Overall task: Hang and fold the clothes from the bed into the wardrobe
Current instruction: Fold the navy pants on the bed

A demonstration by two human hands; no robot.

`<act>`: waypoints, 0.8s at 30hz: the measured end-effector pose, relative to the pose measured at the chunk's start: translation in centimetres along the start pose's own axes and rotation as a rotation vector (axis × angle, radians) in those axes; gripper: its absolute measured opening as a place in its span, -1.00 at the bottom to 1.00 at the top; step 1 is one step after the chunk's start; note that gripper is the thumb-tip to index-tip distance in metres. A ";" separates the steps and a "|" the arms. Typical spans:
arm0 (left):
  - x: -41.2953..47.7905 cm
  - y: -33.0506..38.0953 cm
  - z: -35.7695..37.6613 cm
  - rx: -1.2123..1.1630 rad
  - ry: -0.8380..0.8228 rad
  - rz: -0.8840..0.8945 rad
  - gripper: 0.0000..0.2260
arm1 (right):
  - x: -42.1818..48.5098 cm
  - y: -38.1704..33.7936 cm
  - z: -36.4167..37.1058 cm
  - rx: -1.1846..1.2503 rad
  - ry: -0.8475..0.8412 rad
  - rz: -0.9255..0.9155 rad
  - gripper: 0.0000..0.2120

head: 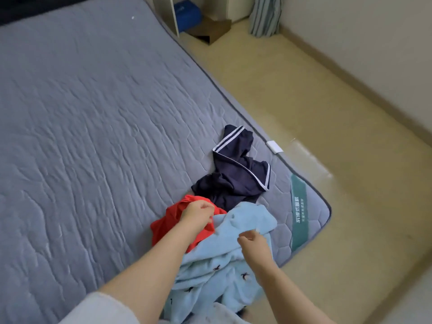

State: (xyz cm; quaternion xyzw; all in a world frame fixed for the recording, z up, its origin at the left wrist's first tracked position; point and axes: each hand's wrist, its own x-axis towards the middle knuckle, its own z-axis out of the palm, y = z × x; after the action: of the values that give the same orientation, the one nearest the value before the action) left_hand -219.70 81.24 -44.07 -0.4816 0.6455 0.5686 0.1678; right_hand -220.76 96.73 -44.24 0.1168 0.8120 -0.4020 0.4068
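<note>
Grey quilted mattress [93, 113] fills the left, and the clothes sit heaped at its near right corner. The light blue fleece garment [210, 272] lies nearest, a navy white-striped garment [236, 178] just beyond it, a red garment [168, 228] on their left, touching both. Left hand [197, 212] bunches red cloth in curled fingers; right hand [251, 242] pinches the blue fleece.

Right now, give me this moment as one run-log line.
left hand: grips red garment | right hand: pinches light blue garment | navy garment: loose on bed
</note>
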 end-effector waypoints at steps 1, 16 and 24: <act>1.1 0.7 1.1 -0.084 -0.011 -0.103 -0.87 | 1.5 0.0 -0.7 -0.019 0.008 0.006 -0.67; 17.7 2.0 12.5 0.400 0.116 -0.071 -0.25 | 15.3 4.2 -4.1 -0.098 -0.135 0.130 -0.74; 18.7 -1.8 12.0 0.997 0.314 0.236 -0.84 | 15.7 5.0 -4.3 -0.066 -0.131 0.140 -0.77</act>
State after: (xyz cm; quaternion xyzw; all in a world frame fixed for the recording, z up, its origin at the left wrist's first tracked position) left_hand -231.14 84.13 -62.92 -0.3468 0.9043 0.1294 0.2125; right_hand -230.70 101.06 -57.39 0.1332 0.7862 -0.3525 0.4897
